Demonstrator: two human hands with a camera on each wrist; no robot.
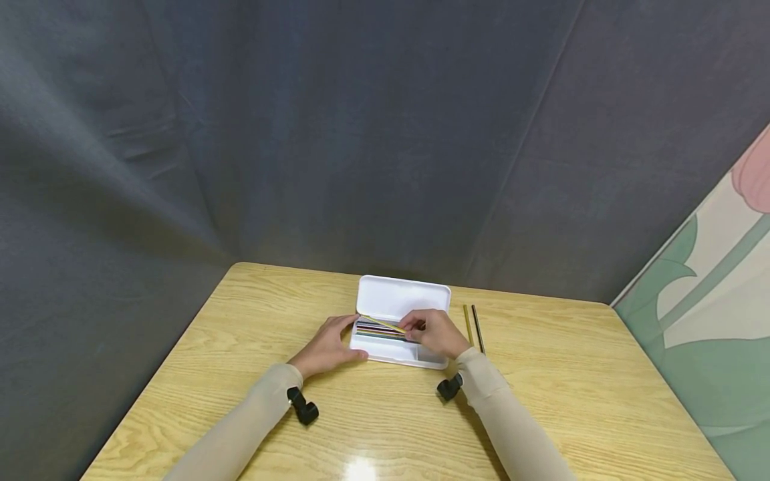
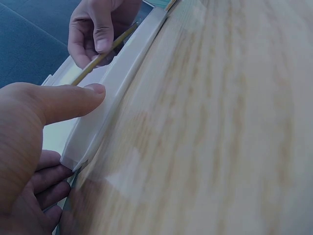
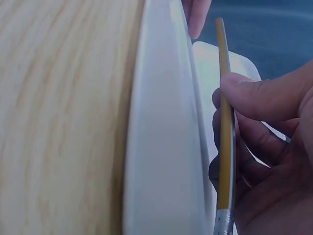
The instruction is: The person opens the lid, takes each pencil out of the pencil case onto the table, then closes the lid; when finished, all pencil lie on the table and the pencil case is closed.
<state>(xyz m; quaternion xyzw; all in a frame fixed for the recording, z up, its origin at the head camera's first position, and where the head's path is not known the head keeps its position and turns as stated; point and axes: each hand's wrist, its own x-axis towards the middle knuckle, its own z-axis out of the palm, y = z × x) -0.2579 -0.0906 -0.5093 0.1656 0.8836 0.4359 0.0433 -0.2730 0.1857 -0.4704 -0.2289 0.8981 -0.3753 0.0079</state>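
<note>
A white pencil case (image 1: pixel 385 355) lies on the table with its lid raised at the back. Several coloured pencils (image 1: pixel 375 332) lie side by side in its rear part. My left hand (image 1: pixel 327 347) holds the left end of the case, thumb across the front wall and fingers round the end. Above the row, my right hand (image 1: pixel 434 331) pinches a yellow pencil (image 3: pixel 226 147) between thumb and fingers. The pencil is slanted across the case, its far end close to the left hand's fingertips. A silver band shows at one end of it in the right wrist view.
A yellow stick (image 1: pixel 468 324) and a dark stick (image 1: pixel 478 327) lie on the wooden table (image 1: pixel 571 374) to the right of the case, partly behind the right wrist. A dark curtain (image 1: pixel 373 133) hangs behind the table, and a flower-patterned panel (image 1: pixel 722 321) stands at the right.
</note>
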